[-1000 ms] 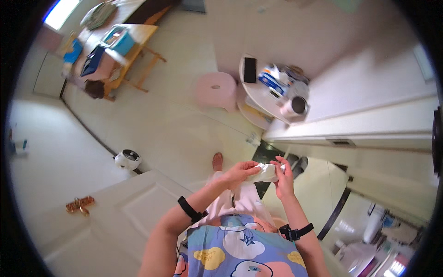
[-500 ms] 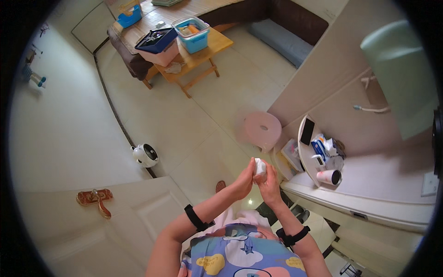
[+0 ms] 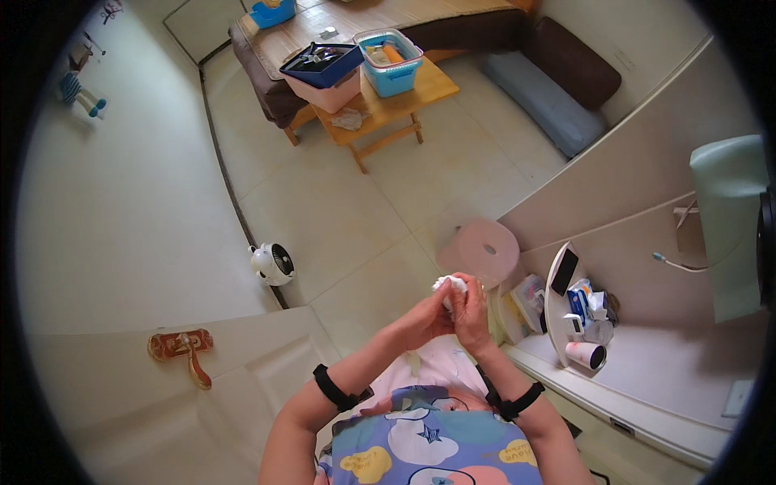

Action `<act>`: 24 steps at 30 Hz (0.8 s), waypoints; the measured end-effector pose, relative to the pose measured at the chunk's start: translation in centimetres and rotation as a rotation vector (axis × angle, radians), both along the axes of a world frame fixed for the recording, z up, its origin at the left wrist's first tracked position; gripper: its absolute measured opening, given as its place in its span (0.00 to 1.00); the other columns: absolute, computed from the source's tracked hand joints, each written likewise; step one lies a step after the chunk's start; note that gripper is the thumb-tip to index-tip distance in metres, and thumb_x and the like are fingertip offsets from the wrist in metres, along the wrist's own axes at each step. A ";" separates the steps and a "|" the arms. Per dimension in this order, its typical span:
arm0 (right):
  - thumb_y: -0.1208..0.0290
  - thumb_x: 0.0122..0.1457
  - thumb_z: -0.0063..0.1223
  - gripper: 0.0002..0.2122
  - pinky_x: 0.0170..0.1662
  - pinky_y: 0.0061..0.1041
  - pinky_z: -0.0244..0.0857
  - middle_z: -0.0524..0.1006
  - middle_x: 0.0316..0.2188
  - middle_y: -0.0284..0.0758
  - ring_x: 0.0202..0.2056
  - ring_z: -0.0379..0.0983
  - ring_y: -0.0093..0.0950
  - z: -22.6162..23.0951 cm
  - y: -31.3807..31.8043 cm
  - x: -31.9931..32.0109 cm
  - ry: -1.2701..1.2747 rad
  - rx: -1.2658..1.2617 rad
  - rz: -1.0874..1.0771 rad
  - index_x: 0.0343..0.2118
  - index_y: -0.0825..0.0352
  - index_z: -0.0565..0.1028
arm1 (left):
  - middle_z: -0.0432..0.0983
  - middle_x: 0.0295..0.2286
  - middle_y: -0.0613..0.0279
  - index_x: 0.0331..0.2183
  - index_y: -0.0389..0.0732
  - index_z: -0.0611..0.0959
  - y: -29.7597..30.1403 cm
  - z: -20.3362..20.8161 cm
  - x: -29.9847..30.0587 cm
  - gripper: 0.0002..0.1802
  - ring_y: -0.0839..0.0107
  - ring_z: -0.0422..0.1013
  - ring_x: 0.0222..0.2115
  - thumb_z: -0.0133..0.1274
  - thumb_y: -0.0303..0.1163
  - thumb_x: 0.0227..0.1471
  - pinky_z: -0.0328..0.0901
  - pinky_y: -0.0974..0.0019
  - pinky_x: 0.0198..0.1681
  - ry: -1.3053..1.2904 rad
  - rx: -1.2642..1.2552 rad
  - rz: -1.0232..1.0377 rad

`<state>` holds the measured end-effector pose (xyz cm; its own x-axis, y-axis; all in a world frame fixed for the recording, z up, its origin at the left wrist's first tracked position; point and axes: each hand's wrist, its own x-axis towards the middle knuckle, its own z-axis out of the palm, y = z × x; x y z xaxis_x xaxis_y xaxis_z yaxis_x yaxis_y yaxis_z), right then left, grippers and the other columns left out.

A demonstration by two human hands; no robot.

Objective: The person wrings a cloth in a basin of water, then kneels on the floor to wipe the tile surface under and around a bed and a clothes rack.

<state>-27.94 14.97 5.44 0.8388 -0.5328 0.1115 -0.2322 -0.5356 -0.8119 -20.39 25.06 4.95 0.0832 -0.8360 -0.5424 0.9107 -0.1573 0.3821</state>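
A crumpled white tissue point(image 3: 448, 283) is squeezed between my two hands, its top edge showing above the fingers. My left hand point(image 3: 427, 322) cups it from the left, and the fingers of my right hand point(image 3: 469, 314) wrap over it from the right. The palms and the lower part of the tissue are hidden. Both hands are held together in front of my body, to the near side of a pink stool point(image 3: 489, 249) on the floor.
On the right, a white corner shelf point(image 3: 558, 303) carries a phone, a tumbler point(image 3: 584, 354) and packets. A door with a handle point(image 3: 194, 364) stands at left, near a small white fan point(image 3: 272, 263). Farther off, a wooden folding table point(image 3: 432, 85) bears boxes.
My hands have closed further around the tissue, with the right fingers now folded over it. The whole view has shifted, so the furniture appears farther right.
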 end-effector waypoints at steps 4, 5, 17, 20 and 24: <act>0.62 0.58 0.44 0.13 0.45 0.36 0.56 0.70 0.37 0.40 0.42 0.65 0.38 0.9 -1.3 1.6 0.008 0.089 0.135 0.40 0.66 0.69 | 0.72 0.36 0.62 0.43 0.40 0.71 0.3 -2.1 1.8 0.26 0.73 0.70 0.37 0.38 0.53 0.56 0.66 0.69 0.42 -0.115 -0.041 0.172; 0.64 0.56 0.46 0.13 0.47 0.36 0.56 0.70 0.37 0.40 0.42 0.65 0.39 0.4 -1.3 2.2 -0.039 0.085 0.190 0.41 0.66 0.69 | 0.72 0.36 0.62 0.42 0.40 0.72 1.0 -3.1 2.4 0.25 0.74 0.70 0.37 0.39 0.51 0.57 0.67 0.69 0.41 -0.115 -0.066 0.227; 0.73 0.48 0.59 0.18 0.41 0.21 0.65 0.75 0.35 0.34 0.36 0.71 0.22 -2.1 -6.1 12.7 0.117 0.803 0.407 0.43 0.69 0.70 | 0.74 0.33 0.62 0.41 0.34 0.74 1.4 -2.8 11.4 0.25 0.75 0.71 0.32 0.37 0.48 0.59 0.68 0.70 0.39 -0.557 0.232 0.337; 0.77 0.53 0.53 0.13 0.41 0.18 0.67 0.75 0.38 0.31 0.37 0.71 0.20 -4.0 -6.1 17.2 0.139 0.919 0.447 0.43 0.69 0.72 | 0.74 0.32 0.63 0.40 0.34 0.77 2.7 -4.7 16.1 0.26 0.77 0.70 0.33 0.37 0.48 0.59 0.66 0.70 0.40 -0.613 0.256 0.331; 0.79 0.53 0.53 0.10 0.41 0.19 0.68 0.76 0.36 0.33 0.36 0.72 0.19 -4.7 -5.1 24.0 0.245 1.029 0.277 0.39 0.69 0.75 | 0.75 0.28 0.67 0.35 0.34 0.79 5.3 -6.9 22.6 0.23 0.79 0.70 0.31 0.42 0.46 0.57 0.65 0.73 0.36 -0.568 0.262 0.380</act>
<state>-3.91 9.83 0.71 0.8826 -0.0649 -0.4656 -0.4248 0.3143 -0.8490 2.24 30.32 -1.95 0.6696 -0.5422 -0.5075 0.5930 -0.0211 0.8049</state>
